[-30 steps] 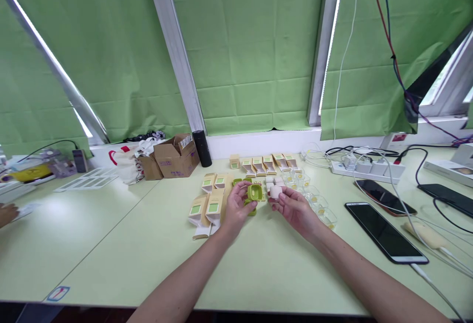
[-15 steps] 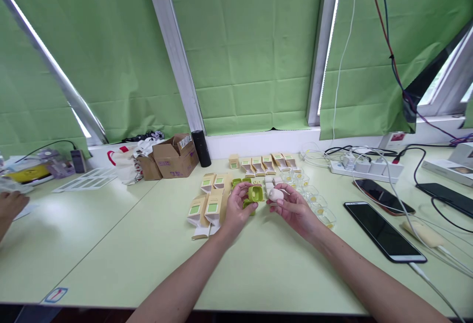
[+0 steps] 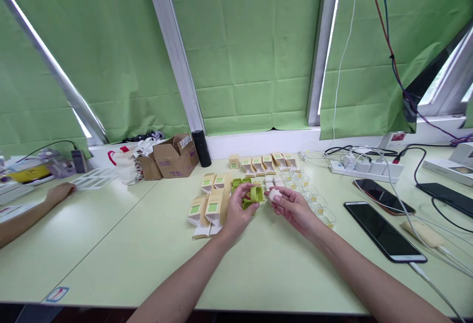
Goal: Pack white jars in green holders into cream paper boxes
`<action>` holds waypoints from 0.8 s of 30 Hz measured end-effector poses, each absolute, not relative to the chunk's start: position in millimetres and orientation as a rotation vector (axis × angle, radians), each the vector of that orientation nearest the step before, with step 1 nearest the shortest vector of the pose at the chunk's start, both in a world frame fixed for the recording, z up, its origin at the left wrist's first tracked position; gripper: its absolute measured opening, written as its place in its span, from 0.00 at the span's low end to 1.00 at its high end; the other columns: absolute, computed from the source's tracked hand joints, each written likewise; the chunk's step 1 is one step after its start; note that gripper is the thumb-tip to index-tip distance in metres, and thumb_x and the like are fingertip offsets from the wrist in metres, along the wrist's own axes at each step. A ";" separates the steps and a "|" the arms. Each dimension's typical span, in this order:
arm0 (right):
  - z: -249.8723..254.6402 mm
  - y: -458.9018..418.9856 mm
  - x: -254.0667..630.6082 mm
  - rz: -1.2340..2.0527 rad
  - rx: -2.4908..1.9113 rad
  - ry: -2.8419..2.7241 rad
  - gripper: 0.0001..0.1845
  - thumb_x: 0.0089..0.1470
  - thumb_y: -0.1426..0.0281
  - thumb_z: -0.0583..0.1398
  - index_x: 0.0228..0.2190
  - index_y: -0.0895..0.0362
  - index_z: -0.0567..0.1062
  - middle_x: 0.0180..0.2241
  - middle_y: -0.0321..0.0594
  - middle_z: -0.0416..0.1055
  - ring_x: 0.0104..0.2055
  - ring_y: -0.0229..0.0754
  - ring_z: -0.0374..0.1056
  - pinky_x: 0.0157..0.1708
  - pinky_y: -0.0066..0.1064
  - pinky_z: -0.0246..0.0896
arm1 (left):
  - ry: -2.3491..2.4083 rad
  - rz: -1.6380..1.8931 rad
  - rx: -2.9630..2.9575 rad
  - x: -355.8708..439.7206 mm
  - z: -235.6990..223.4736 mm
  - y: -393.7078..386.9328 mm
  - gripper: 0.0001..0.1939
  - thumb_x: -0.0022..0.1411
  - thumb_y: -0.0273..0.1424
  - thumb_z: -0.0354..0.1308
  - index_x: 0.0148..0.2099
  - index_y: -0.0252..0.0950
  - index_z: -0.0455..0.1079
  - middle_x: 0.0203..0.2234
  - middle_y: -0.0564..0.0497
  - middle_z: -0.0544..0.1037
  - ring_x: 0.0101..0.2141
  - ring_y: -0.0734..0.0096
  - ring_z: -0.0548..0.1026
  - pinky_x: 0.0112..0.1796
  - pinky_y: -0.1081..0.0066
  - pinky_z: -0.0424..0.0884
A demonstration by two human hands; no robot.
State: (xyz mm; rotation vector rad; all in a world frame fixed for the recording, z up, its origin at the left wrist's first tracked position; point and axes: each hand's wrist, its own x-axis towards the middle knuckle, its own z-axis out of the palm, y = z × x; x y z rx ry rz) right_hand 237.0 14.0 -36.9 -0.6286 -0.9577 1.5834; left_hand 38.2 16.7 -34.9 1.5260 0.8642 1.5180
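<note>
My left hand (image 3: 238, 209) is closed around a small green plastic case (image 3: 256, 194). To its right, my right hand (image 3: 291, 207) pinches a small white rounded piece (image 3: 274, 194), apart from the case. Just behind the hands lie more green cases (image 3: 237, 182) and several white pieces (image 3: 269, 181). Clear plastic covers (image 3: 311, 197) with yellow spots stand to the right of my right hand. Left of my left hand are several cream cartons (image 3: 213, 207) with green panels, their flaps open. What exactly the white piece is, I cannot make out.
A row of similar cartons (image 3: 258, 165) stands at the back. A brown cardboard box (image 3: 175, 158) and a black cylinder (image 3: 201, 148) are at the back left. Phones (image 3: 385, 231), cables and a power strip (image 3: 365, 168) lie right. Another person's hand (image 3: 59, 193) rests at far left.
The green case has turned in my left hand, and the white piece has turned in my right fingers. At far left, the other person's arm has reached farther onto the table.
</note>
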 end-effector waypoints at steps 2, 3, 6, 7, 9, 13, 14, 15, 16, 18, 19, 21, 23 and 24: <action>-36.6 14.6 238.5 1.616 -0.624 -0.961 0.25 0.41 0.64 0.79 0.42 0.55 0.83 0.45 0.46 0.82 0.34 0.41 0.73 0.30 0.33 0.64 | 0.893 1.528 1.542 37.6 -34.8 16.6 0.24 0.53 0.25 0.72 0.52 0.40 0.75 0.49 0.45 0.80 0.52 0.56 0.76 0.50 0.63 0.70; -36.0 14.3 239.2 1.629 -0.616 -0.962 0.25 0.41 0.65 0.79 0.43 0.56 0.83 0.45 0.47 0.82 0.35 0.42 0.74 0.31 0.33 0.65 | 0.907 1.530 1.553 37.2 -34.7 16.5 0.23 0.54 0.25 0.72 0.52 0.41 0.76 0.49 0.45 0.80 0.52 0.55 0.76 0.50 0.63 0.70; -33.9 12.2 240.0 1.631 -0.605 -0.969 0.27 0.39 0.65 0.79 0.44 0.56 0.83 0.45 0.47 0.82 0.36 0.44 0.75 0.31 0.33 0.66 | 0.951 1.515 1.601 36.3 -34.1 16.0 0.23 0.54 0.25 0.71 0.53 0.41 0.76 0.51 0.45 0.80 0.54 0.54 0.75 0.51 0.62 0.69; -33.5 11.5 239.8 1.622 -0.607 -0.977 0.28 0.40 0.65 0.79 0.44 0.56 0.83 0.44 0.47 0.82 0.36 0.44 0.75 0.31 0.33 0.65 | 0.963 1.509 1.619 36.1 -34.1 15.8 0.23 0.55 0.24 0.71 0.53 0.41 0.76 0.51 0.45 0.80 0.54 0.54 0.75 0.51 0.62 0.69; -33.7 11.0 239.0 1.597 -0.614 -0.997 0.28 0.40 0.63 0.80 0.44 0.56 0.83 0.40 0.45 0.82 0.34 0.43 0.75 0.30 0.32 0.65 | 0.975 1.499 1.651 36.1 -34.4 15.4 0.23 0.55 0.24 0.71 0.54 0.41 0.77 0.51 0.45 0.80 0.53 0.54 0.76 0.50 0.62 0.69; -38.0 13.3 236.6 1.522 -0.646 -1.034 0.25 0.40 0.60 0.80 0.39 0.56 0.83 0.33 0.41 0.81 0.29 0.38 0.69 0.28 0.31 0.62 | 0.973 1.486 1.686 36.9 -36.2 14.6 0.24 0.55 0.23 0.71 0.54 0.42 0.78 0.51 0.44 0.80 0.53 0.54 0.76 0.50 0.62 0.69; -39.5 14.2 236.0 1.501 -0.660 -1.043 0.25 0.40 0.59 0.80 0.38 0.56 0.83 0.32 0.41 0.80 0.28 0.38 0.68 0.27 0.31 0.62 | 0.973 1.479 1.698 37.2 -36.6 14.2 0.24 0.55 0.23 0.70 0.54 0.42 0.78 0.51 0.44 0.80 0.53 0.54 0.76 0.51 0.62 0.69; -40.9 15.2 235.5 1.482 -0.673 -1.052 0.25 0.39 0.58 0.80 0.38 0.56 0.83 0.32 0.40 0.80 0.28 0.37 0.68 0.27 0.31 0.62 | 0.975 1.472 1.711 37.5 -36.9 13.8 0.24 0.55 0.22 0.70 0.55 0.43 0.78 0.52 0.44 0.80 0.53 0.53 0.76 0.52 0.61 0.70; -42.1 16.0 235.0 1.463 -0.684 -1.062 0.26 0.39 0.58 0.80 0.38 0.56 0.83 0.32 0.40 0.80 0.28 0.37 0.67 0.27 0.31 0.62 | 0.978 1.464 1.726 37.8 -36.9 13.2 0.24 0.55 0.22 0.70 0.55 0.43 0.78 0.52 0.44 0.79 0.54 0.53 0.76 0.52 0.61 0.70; -43.9 17.4 234.4 1.432 -0.701 -1.083 0.27 0.39 0.57 0.80 0.38 0.56 0.83 0.31 0.40 0.80 0.28 0.38 0.68 0.27 0.31 0.63 | 0.990 1.445 1.757 38.4 -36.2 11.8 0.24 0.55 0.22 0.70 0.54 0.43 0.79 0.52 0.45 0.79 0.54 0.53 0.75 0.54 0.60 0.70; -44.3 17.9 234.2 1.419 -0.708 -1.093 0.28 0.38 0.56 0.80 0.38 0.57 0.82 0.31 0.40 0.80 0.28 0.38 0.68 0.27 0.31 0.64 | 1.000 1.436 1.769 38.7 -35.4 11.0 0.24 0.55 0.22 0.70 0.54 0.42 0.79 0.52 0.45 0.79 0.54 0.53 0.75 0.54 0.60 0.70; -43.9 18.3 234.2 1.397 -0.723 -1.111 0.28 0.38 0.55 0.80 0.37 0.57 0.82 0.30 0.40 0.80 0.28 0.39 0.69 0.27 0.31 0.65 | 1.024 1.417 1.787 39.2 -33.6 9.4 0.24 0.54 0.21 0.69 0.54 0.42 0.79 0.52 0.45 0.78 0.54 0.54 0.75 0.54 0.60 0.70; -42.3 18.1 234.4 1.383 -0.735 -1.135 0.28 0.37 0.54 0.80 0.36 0.57 0.82 0.30 0.41 0.80 0.28 0.39 0.69 0.27 0.32 0.66 | 1.051 1.404 1.794 39.7 -31.9 8.1 0.25 0.54 0.21 0.69 0.54 0.42 0.78 0.52 0.46 0.77 0.54 0.55 0.75 0.54 0.60 0.70; -41.3 17.8 234.6 1.378 -0.740 -1.149 0.28 0.37 0.54 0.80 0.36 0.58 0.82 0.29 0.40 0.80 0.27 0.39 0.69 0.27 0.32 0.67 | 1.061 1.401 1.797 40.0 -31.2 7.6 0.25 0.54 0.21 0.69 0.54 0.41 0.78 0.52 0.46 0.77 0.54 0.56 0.75 0.54 0.60 0.70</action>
